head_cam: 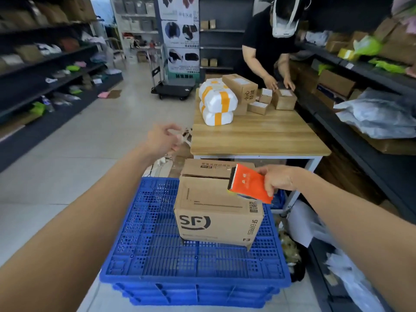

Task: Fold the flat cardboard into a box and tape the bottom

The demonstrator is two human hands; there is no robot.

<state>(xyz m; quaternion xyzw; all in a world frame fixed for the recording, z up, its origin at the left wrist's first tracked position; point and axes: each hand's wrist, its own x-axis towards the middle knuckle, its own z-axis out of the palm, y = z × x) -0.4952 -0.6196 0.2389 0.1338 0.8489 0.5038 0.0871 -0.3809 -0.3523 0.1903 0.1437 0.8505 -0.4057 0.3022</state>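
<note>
Left hand [163, 138] raised with loose, empty grip above the floor beyond the far left corner of the stacked blue crates [193, 262]; cardboard box [216, 212], flaps closed on top, near the crates' far right corner; right hand [278, 180] grasping an orange tape dispenser [249, 184] over the box's right edge.

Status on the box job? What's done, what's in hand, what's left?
Done: the cardboard box is folded up and stands on the stack of blue pallets.

In hand: the right hand holds the orange tape dispenser over the upturned flaps. The left hand is raised to the side, off the box, holding nothing clear.

Left: I see no tape along the flap seam, which still gapes, so taping looks unfinished.
</note>
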